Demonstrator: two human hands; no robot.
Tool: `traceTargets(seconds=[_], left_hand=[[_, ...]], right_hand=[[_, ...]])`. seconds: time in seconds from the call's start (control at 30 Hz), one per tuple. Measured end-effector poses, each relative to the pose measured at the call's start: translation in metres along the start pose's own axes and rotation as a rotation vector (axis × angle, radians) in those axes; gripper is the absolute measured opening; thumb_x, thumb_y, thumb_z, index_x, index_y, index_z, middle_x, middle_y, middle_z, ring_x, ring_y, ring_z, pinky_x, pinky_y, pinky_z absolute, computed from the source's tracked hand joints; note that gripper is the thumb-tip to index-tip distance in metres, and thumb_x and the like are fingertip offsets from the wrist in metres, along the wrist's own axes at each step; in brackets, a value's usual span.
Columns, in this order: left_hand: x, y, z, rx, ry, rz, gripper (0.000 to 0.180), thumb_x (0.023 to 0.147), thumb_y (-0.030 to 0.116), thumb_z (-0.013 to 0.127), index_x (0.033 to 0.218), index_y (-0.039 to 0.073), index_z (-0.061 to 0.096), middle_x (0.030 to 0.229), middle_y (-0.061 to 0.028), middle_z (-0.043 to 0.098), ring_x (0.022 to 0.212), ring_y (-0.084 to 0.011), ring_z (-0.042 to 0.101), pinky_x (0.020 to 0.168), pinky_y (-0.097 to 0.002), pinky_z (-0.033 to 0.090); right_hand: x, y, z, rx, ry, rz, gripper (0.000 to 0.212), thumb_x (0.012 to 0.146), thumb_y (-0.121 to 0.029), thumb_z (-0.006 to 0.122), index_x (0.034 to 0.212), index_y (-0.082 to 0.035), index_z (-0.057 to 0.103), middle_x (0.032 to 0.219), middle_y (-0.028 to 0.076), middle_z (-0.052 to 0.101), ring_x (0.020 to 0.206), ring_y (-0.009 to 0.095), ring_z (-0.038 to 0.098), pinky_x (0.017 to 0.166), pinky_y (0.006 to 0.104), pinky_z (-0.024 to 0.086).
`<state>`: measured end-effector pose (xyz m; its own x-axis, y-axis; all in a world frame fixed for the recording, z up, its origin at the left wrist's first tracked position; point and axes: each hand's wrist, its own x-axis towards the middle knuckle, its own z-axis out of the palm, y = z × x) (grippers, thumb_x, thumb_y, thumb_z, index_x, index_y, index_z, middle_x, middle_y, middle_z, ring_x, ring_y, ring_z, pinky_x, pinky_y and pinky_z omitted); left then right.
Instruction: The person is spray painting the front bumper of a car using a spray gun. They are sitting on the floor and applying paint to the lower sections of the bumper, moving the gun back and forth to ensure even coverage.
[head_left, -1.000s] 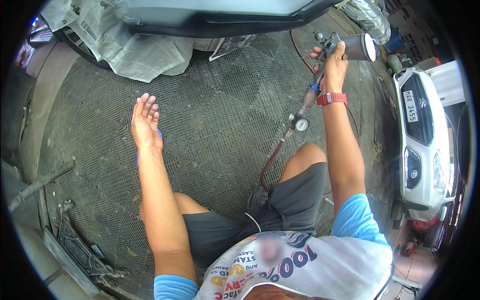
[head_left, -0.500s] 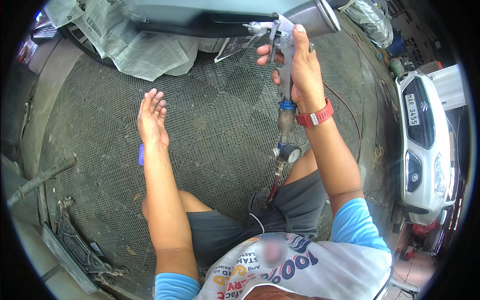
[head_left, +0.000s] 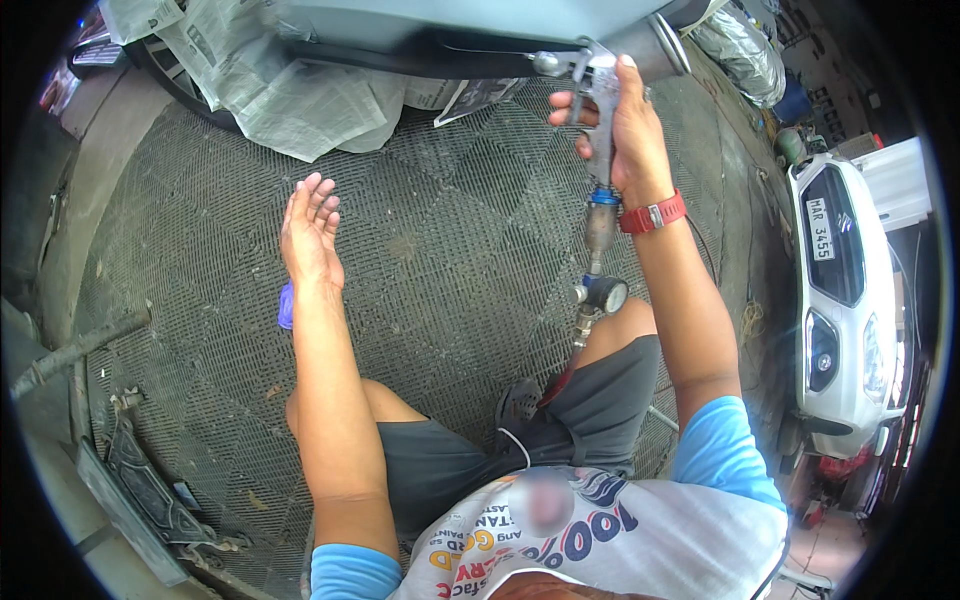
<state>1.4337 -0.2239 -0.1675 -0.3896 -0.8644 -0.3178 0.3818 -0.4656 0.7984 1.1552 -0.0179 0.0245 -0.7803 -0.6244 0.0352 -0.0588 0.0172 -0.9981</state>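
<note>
Gripping 1 spray gun (head_left: 602, 92) bearing a cup (head_left: 652, 52), contents hidden, right fingers (head_left: 562, 117) curl, left fingers (head_left: 317, 198) loosely open.

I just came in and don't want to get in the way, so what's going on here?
A person is holding a metal spray gun in the right hand, with a gauge below its handle. Its nozzle points to the person's left, near a vehicle's dark lower trim; I can't tell whether it is spraying. The left hand is open and empty. Newspaper hangs by the wheel.
</note>
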Motion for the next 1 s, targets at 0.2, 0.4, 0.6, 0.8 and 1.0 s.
traceTargets(seconds=[0.2, 0.4, 0.6, 0.8, 1.0], left_hand=[[-0.002, 0.000, 0.003, -0.016, 0.005, -0.005, 0.042, 0.112, 0.041, 0.066, 0.139, 0.009, 0.071, 0.124, -0.0009, 0.076, 0.103, -0.0100, 0.065, 0.094, -0.0276, 0.051], [-0.009, 0.003, 0.002, 0.012, 0.001, 0.014, 0.049, 0.111, 0.044, 0.066, 0.144, 0.007, 0.068, 0.127, -0.0019, 0.074, 0.106, -0.0115, 0.065, 0.096, -0.0274, 0.051], [-0.016, 0.003, 0.010, 0.021, -0.005, 0.015, 0.049, 0.112, 0.043, 0.065, 0.143, 0.006, 0.068, 0.128, -0.0025, 0.074, 0.106, -0.0112, 0.065, 0.096, -0.0278, 0.051], [-0.014, 0.001, 0.010, 0.030, -0.013, 0.008, 0.049, 0.111, 0.044, 0.066, 0.144, 0.007, 0.068, 0.128, -0.0020, 0.074, 0.106, -0.0111, 0.065, 0.097, -0.0274, 0.051], [-0.012, -0.005, 0.014, 0.033, -0.023, 0.003, 0.048, 0.112, 0.042, 0.065, 0.143, 0.007, 0.068, 0.128, -0.0019, 0.074, 0.107, -0.0116, 0.065, 0.098, -0.0280, 0.050]], right_hand=[[0.015, 0.007, -0.058, -0.067, 0.196, 0.017, 0.068, 0.118, -0.060, 0.036, 0.128, 0.000, 0.065, 0.099, 0.020, 0.081, 0.083, 0.023, 0.080, 0.048, 0.0289, 0.051], [0.040, 0.013, -0.102, -0.175, 0.415, -0.037, 0.067, 0.119, -0.057, 0.035, 0.124, 0.001, 0.067, 0.095, 0.018, 0.082, 0.076, 0.023, 0.079, 0.050, 0.0324, 0.051], [0.075, 0.035, -0.141, -0.280, 0.569, -0.094, 0.067, 0.117, -0.057, 0.038, 0.124, 0.002, 0.069, 0.095, 0.016, 0.082, 0.076, 0.022, 0.079, 0.051, 0.0345, 0.053], [0.050, 0.056, -0.114, -0.242, 0.530, -0.102, 0.065, 0.118, -0.054, 0.039, 0.122, 0.003, 0.070, 0.091, 0.015, 0.080, 0.073, 0.021, 0.077, 0.046, 0.0326, 0.052], [-0.013, 0.056, -0.038, -0.090, 0.321, -0.100, 0.065, 0.120, -0.055, 0.037, 0.127, 0.003, 0.068, 0.094, 0.015, 0.080, 0.074, 0.019, 0.076, 0.046, 0.0289, 0.051]])
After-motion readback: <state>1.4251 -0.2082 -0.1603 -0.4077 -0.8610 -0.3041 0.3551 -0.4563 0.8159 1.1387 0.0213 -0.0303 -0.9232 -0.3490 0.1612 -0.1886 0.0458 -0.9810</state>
